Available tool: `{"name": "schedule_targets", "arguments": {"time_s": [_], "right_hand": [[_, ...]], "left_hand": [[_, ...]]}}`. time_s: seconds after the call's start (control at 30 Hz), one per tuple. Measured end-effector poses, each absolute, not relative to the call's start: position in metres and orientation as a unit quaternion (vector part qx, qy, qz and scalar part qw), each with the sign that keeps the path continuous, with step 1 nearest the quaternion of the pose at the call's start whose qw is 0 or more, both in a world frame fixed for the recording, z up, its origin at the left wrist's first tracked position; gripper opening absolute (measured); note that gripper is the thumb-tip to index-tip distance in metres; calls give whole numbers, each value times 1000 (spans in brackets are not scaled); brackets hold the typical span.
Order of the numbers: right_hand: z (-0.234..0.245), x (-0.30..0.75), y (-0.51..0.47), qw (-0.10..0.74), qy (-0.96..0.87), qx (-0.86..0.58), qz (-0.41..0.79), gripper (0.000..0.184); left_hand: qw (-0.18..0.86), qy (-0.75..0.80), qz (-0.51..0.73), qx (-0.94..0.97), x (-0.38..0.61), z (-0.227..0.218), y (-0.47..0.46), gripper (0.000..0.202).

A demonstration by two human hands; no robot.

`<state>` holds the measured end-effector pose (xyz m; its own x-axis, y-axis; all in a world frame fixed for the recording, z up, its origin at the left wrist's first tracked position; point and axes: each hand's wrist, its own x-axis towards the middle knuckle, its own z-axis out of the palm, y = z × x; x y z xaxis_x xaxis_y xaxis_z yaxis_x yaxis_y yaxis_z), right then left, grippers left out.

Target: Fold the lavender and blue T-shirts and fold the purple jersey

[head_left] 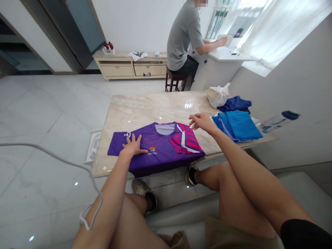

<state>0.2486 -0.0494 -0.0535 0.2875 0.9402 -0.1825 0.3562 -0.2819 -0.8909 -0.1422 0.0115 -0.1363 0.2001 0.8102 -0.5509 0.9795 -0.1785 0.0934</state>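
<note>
A purple sports shirt (160, 148) with a pink and white patterned panel lies on the marble table (145, 107), its right side folded inward and its front edge hanging over the table's near edge. My left hand (133, 145) lies flat on the shirt's left side with fingers spread. My right hand (201, 121) hovers at the shirt's upper right corner, fingers pinched on the edge of the folded patterned part.
A stack of folded blue garments (238, 125) lies to the right, with a darker blue one (234, 103) and a white plastic bag (218, 95) behind it. A water bottle (278, 121) sits far right. Another person (185, 38) sits at a desk beyond. A white cable (85, 186) hangs left.
</note>
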Motion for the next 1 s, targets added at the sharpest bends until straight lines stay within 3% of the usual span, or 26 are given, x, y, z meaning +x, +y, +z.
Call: {"name": "schedule_targets", "arguments": {"time_s": [0.13,0.23,0.47,0.53,0.7,0.87,1.0], "right_hand": [[-58,265,-55,387,-429,-740,346,15],[-74,275,-62,337,-444,-762,329,10],[-112,227,-72,8,-671,-700,246,17],[-116,207,-79,-23,-685,-670,284,17],[-112,192,-97,-44,-667,-532,520,31],[-116,205,-110,-8,-695,-671,257,46],[-149,203,-123,-43,-651,-731,199,73]], "left_hand": [[217,602,-192,744,-144,-140,13,127],[218,597,-189,749,-146,-143,15,127],[210,603,-170,751,-150,-156,16,127],[202,607,-155,753,-152,-159,14,125],[204,603,-125,761,-160,-157,9,117],[136,660,-31,739,-159,-154,-21,95],[103,685,7,721,-145,-167,-58,78]]}}
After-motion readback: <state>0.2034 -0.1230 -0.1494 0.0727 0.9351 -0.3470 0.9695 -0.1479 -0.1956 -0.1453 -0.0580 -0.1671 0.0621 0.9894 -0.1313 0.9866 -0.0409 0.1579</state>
